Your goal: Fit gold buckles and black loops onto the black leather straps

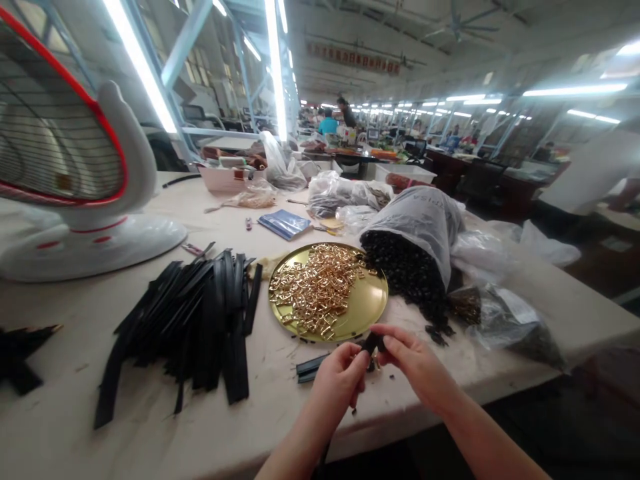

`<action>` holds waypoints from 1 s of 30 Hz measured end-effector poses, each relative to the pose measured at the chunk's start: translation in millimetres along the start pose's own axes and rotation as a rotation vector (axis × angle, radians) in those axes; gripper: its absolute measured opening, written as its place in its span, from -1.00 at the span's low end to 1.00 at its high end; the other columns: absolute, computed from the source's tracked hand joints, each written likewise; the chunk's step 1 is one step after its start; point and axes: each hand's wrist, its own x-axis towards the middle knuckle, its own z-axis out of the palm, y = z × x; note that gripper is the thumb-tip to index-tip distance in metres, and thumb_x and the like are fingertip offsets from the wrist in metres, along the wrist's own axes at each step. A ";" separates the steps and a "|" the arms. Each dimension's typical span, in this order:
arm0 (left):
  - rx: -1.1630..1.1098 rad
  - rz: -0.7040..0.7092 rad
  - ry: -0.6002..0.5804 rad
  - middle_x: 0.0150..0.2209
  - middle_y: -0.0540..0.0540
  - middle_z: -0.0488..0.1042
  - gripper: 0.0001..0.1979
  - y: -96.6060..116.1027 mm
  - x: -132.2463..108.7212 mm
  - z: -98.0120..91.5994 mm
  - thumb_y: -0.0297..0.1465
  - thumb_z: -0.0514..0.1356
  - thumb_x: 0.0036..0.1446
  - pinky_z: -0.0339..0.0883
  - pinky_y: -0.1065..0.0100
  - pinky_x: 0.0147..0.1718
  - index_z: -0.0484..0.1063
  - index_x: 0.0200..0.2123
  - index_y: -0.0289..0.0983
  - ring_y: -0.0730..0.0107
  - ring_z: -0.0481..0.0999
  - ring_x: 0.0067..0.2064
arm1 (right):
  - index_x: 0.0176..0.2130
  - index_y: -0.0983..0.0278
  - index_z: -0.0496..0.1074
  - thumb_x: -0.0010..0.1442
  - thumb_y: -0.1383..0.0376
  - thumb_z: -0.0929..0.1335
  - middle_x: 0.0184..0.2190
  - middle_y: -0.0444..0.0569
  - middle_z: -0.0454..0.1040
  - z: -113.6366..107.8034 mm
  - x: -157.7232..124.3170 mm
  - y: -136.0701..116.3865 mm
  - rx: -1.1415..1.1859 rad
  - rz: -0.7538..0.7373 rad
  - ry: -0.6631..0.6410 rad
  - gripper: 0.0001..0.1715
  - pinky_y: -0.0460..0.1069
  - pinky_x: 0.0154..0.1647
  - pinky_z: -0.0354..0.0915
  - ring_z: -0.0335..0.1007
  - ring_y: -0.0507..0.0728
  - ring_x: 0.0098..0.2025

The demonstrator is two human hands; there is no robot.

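Note:
Just in front of the round gold tray, my left hand is closed on a black strip. My right hand pinches the other end of this strip, its fingers close to those of my left hand. Many small gold metal buckles are heaped on the tray. A short dark strip lies on the table left of my left hand. Farther left is a large pile of long black strips. Small black pieces spill from a translucent bag right of the tray.
A white fan with a red rim stands at the left on the cloth-covered table. A blue packet lies behind the tray. Plastic bags lie at the right. A person in pale clothing is blurred at the right edge.

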 end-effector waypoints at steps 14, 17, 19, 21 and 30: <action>-0.031 0.038 0.056 -0.76 0.18 0.21 -0.79 -14.5 -6.0 1.8 -0.23 0.06 0.03 -0.10 0.61 -0.85 0.22 -0.46 -0.26 0.68 0.06 -0.81 | -0.43 0.30 0.36 -0.05 0.25 0.45 -0.53 -0.16 0.40 17.6 4.5 16.6 0.610 0.114 0.176 -0.78 -0.19 -0.53 0.24 0.30 -0.08 -0.51; -0.044 0.043 0.073 -0.75 0.17 0.22 -0.78 -20.1 -3.2 2.8 -0.22 0.06 0.03 -0.10 0.60 -0.85 0.22 -0.45 -0.26 0.67 0.05 -0.81 | -0.37 0.26 0.35 -0.05 0.25 0.44 -0.55 -0.19 0.38 29.0 8.1 23.9 0.695 0.108 0.210 -0.76 -0.19 -0.54 0.22 0.27 -0.08 -0.53; -0.032 0.045 0.089 -0.74 0.17 0.22 -0.78 -21.0 -1.8 2.8 -0.22 0.05 0.04 -0.09 0.59 -0.84 0.23 -0.44 -0.27 0.67 0.05 -0.80 | -0.34 0.25 0.35 -0.03 0.22 0.43 -0.56 -0.21 0.36 34.3 9.7 28.2 0.665 0.056 0.233 -0.76 -0.19 -0.52 0.21 0.24 -0.08 -0.54; 0.003 0.055 0.111 -0.73 0.16 0.22 -0.78 -20.2 -0.6 1.9 -0.22 0.05 0.05 -0.07 0.59 -0.83 0.26 -0.42 -0.27 0.66 0.07 -0.78 | -0.35 0.26 0.36 -0.01 0.19 0.41 -0.55 -0.20 0.37 36.3 10.4 32.0 0.550 -0.001 0.262 -0.76 -0.17 -0.49 0.20 0.23 -0.08 -0.53; 0.352 0.109 0.094 -0.69 0.14 0.22 -0.78 -14.0 -1.3 -9.3 -0.23 0.04 0.07 0.02 0.54 -0.70 0.35 -0.44 -0.24 0.59 0.15 -0.68 | -0.44 0.30 0.38 -0.01 0.16 0.40 -0.58 -0.18 0.36 16.6 11.2 36.6 0.146 -0.051 0.243 -0.76 -0.12 -0.44 0.18 0.23 -0.02 -0.49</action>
